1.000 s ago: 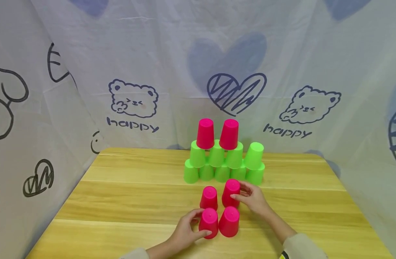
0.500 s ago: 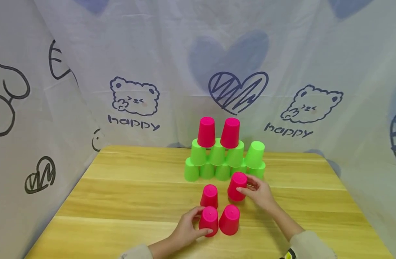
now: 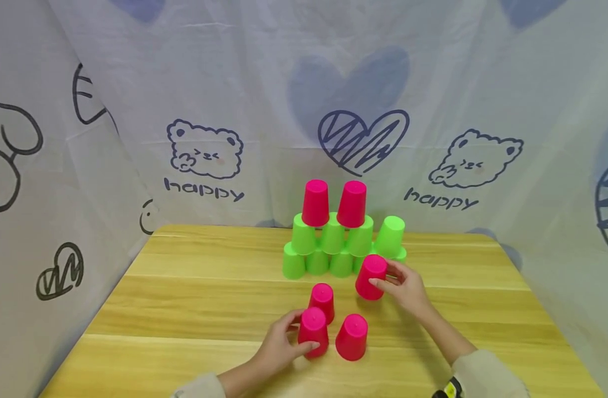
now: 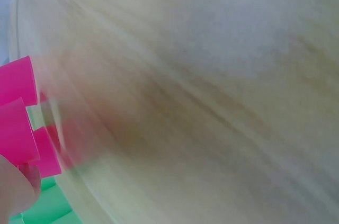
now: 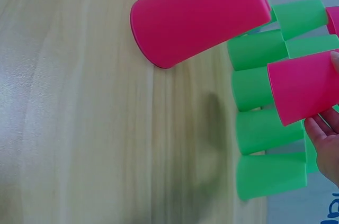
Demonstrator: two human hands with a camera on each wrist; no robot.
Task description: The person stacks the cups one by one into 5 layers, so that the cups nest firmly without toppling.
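Note:
Between the thumb and fingers of my right hand (image 3: 405, 290) is an upside-down pink cup (image 3: 371, 279), raised in front of the green cups, with a shadow on the wood below. My left hand (image 3: 279, 345) grips another upside-down pink cup (image 3: 313, 334) near the front. Just behind that one stands a pink cup (image 3: 322, 301), partly hidden by it, and to its right a further pink cup (image 3: 351, 338). In the right wrist view my right fingers (image 5: 320, 131) touch the side of the held cup (image 5: 302, 86); part of the hand is cut off by the frame.
At the back, green cups (image 3: 341, 264) stand upside down in a row, with more green cups (image 3: 303, 235) stacked on them. Two pink cups (image 3: 316, 203) top that stack. All sit on a wooden table (image 3: 184, 309), before a printed cloth (image 3: 264, 99).
My right hand has lifted its pink cup and carried it right and back toward the green stack. My left hand has shifted its cup slightly left, away from the front right cup.

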